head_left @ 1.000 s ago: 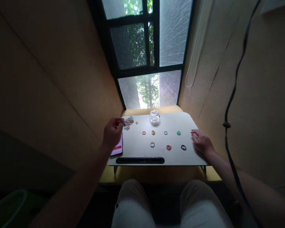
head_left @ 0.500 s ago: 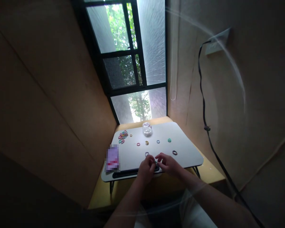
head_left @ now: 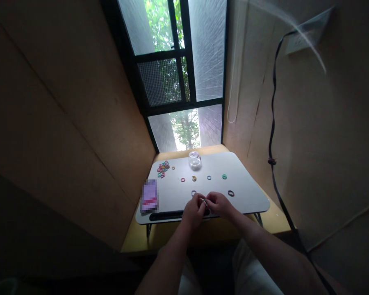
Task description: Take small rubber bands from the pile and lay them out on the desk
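A small band (head_left: 205, 202) is held between the fingertips of both hands, low over the near edge of the table; its colour is too small and dim to be made out. The thumb and fingers of the left hand (head_left: 192, 211) are bent and nearly closed, with one side of the band pinched at their tips. The fingers of the right hand (head_left: 219, 203) are curled in the same way, and the other side is gripped by them. Just beyond the left fingers a pale purple band (head_left: 192, 193) is seen lying flat, and a dark band (head_left: 229, 192) is set to the right, beyond the right hand and apart from it. Farther out, a spaced row is formed by a pink band (head_left: 181, 180), a yellow band (head_left: 194, 178), a blue band (head_left: 207, 178) and a green band (head_left: 224, 176); whether the yellow and green ones are single or stacked cannot be told. Behind the row a clear jar (head_left: 194, 164) is placed near the far edge. At the far left a mixed heap of bands (head_left: 163, 166) is gathered, with a tan band (head_left: 172, 168) lying just beside it. A phone (head_left: 149, 196) is laid nearer on the left, its screen pixelated. A black slot (head_left: 166, 215) is set along the near edge of the white table (head_left: 246, 196), which is stood on a wooden ledge (head_left: 276, 219) below a black-framed window (head_left: 189, 108).
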Tool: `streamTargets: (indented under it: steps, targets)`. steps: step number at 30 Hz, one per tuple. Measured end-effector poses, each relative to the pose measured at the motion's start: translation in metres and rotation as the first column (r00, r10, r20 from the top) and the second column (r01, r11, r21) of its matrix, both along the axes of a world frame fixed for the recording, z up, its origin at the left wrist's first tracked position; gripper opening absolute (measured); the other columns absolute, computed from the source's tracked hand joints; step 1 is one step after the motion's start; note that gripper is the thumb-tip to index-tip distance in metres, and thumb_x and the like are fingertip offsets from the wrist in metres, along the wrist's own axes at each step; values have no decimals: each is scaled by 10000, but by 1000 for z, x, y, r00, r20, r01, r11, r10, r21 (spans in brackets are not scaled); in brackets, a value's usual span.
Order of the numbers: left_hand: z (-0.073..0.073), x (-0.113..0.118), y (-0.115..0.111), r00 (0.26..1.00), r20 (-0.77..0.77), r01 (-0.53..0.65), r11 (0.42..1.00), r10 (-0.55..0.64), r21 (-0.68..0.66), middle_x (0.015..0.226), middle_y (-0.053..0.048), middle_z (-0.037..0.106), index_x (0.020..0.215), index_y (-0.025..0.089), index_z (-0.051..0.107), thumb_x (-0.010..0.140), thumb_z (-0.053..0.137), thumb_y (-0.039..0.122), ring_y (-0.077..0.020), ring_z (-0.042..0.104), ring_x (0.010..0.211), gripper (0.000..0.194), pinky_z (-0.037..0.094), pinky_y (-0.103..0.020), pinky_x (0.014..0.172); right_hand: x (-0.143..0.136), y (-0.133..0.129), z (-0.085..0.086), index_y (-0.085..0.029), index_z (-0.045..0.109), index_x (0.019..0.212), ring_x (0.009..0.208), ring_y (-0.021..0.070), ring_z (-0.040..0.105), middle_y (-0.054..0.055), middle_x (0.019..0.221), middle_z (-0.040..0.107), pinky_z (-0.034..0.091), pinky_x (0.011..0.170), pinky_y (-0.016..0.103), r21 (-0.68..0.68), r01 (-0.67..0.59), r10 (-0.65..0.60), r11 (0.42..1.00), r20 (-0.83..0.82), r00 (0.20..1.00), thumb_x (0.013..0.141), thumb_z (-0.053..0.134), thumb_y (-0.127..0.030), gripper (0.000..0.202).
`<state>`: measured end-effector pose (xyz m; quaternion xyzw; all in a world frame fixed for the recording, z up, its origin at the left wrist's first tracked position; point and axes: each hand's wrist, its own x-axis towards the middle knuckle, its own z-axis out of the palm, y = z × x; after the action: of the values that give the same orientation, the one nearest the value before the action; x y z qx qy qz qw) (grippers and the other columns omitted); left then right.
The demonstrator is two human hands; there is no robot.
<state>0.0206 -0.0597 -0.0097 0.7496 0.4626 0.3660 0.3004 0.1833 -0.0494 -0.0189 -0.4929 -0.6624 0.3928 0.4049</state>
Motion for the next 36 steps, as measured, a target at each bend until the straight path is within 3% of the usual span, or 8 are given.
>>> streamTargets:
  steps: [6,13,23,36]
  targets:
    - [0,-4,4,999,39,16,1000,-16,-9,716,8,620,892,186,622,826,513,235,-124,543,644,137,392,-246,618,1,1,0,-191,537,685,449,119,542,-23,518,590,383,442,218,-23,-16,17,1000,48,999,778,572,-309,154]
    - [-3,-7,7,998,62,17,1000,-16,-11,684,4,620,848,169,643,795,577,273,-110,524,601,134,392,-232,578,2,-4,1,-189,537,633,476,103,485,-24,534,557,349,466,220,139,38,-57,990,141,988,766,601,-298,184]
    - [-4,-6,10,989,142,-30,995,43,-92,647,14,620,792,170,619,783,630,350,-100,536,574,180,404,-215,548,7,-9,3,-180,580,692,506,113,500,-19,548,560,375,495,230,132,5,-10,991,37,999,778,628,-340,188]
    - [-9,-5,12,975,224,33,987,3,-156,676,-20,680,801,169,662,808,625,428,-136,623,622,262,457,-237,577,8,-8,-2,-181,567,725,492,103,494,-18,582,587,365,478,221,74,0,2,997,-38,999,787,582,-311,145]
